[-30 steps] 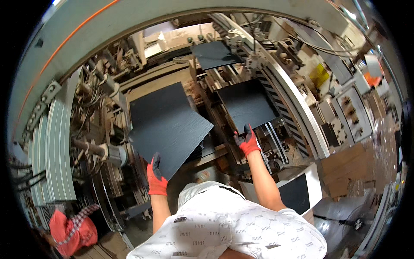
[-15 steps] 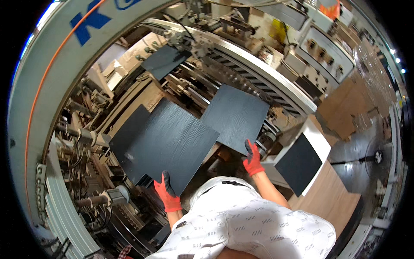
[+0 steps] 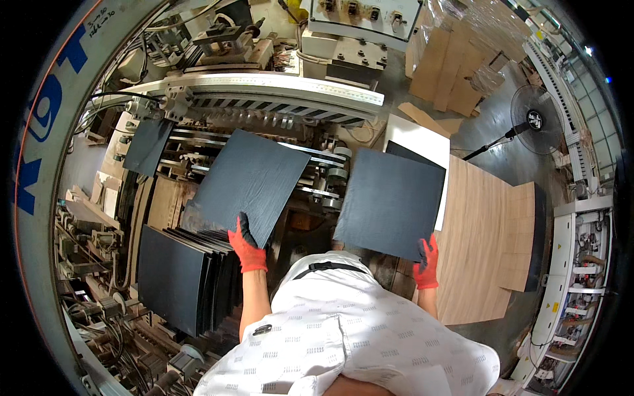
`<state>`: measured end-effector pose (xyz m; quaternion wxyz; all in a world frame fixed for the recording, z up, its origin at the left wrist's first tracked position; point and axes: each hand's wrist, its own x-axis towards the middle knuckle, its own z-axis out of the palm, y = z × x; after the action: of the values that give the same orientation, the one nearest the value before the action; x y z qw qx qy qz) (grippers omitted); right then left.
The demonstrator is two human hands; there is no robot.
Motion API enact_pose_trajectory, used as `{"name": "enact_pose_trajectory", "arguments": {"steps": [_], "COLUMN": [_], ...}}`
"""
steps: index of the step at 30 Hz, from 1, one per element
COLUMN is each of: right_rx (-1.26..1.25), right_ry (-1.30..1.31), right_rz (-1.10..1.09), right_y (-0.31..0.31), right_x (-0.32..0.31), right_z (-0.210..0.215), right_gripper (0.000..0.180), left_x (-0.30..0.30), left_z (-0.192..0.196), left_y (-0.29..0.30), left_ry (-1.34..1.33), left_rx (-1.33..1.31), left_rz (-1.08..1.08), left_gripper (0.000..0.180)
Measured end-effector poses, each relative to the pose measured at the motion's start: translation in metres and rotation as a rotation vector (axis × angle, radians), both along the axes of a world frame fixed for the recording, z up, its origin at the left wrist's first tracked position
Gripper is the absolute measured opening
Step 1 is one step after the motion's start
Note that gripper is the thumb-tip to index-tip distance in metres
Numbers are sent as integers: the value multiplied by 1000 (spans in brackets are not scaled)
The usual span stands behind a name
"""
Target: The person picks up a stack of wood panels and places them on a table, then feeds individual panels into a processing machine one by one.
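My left hand [image 3: 249, 245], in a red glove with a dark palm and thumb, is closed on the near corner of a black wood-grain panel [image 3: 254, 178]. That panel lies tilted across the machine's rails, its thumb-side face up. On the right, my right hand [image 3: 426, 264], gloved alike, grips the near right corner of a second black panel [image 3: 391, 201]. This one overlaps a white-topped stack [image 3: 441, 201] beside it. The fingers under both panels are hidden. Left of my left hand stands a stack of black panels [image 3: 170, 280], their edges fanned.
A pale machine rail [image 3: 284, 84] runs across the far side. Another black panel [image 3: 146, 148] sits at the far left. Wood-grain boards [image 3: 472, 254] are stacked at the right, with a standing fan [image 3: 533, 119] beyond. A control box [image 3: 370, 16] stands at the back.
My view has turned to the right. The right panel has moved toward the white-topped stack with my right hand. The left panel has shifted away from the black stack, which now shows more.
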<state>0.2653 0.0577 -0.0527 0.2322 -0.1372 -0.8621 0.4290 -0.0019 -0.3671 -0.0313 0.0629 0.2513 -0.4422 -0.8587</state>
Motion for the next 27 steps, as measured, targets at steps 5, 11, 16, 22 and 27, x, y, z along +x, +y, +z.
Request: {"name": "enact_pose_trajectory", "arguments": {"steps": [5,11,16,22,27], "right_rx": [-105,-722,343,453,530], "right_ry": [-169,-182,-655,-283,-194], "right_rz": [-230,-634,-592,-392,-294], "right_y": [23,105,57,27,13], "right_x": [7,-5,-85,-163,-184], "right_z": [8,-45,6,28,34], "right_gripper": [74,51,42,42,33], "left_x": [-21,-69,-94,-137,-154], "left_z": [-5,-58,-80,-89,-88], "left_y": [18,31,26,7,6], "left_ry": [13,-29,-12,99,-118], "left_rx": [57,-50,-107,-40,-158], "left_rz": [46,197,402,599,515], "left_gripper": [35,32,38,39,40]}}
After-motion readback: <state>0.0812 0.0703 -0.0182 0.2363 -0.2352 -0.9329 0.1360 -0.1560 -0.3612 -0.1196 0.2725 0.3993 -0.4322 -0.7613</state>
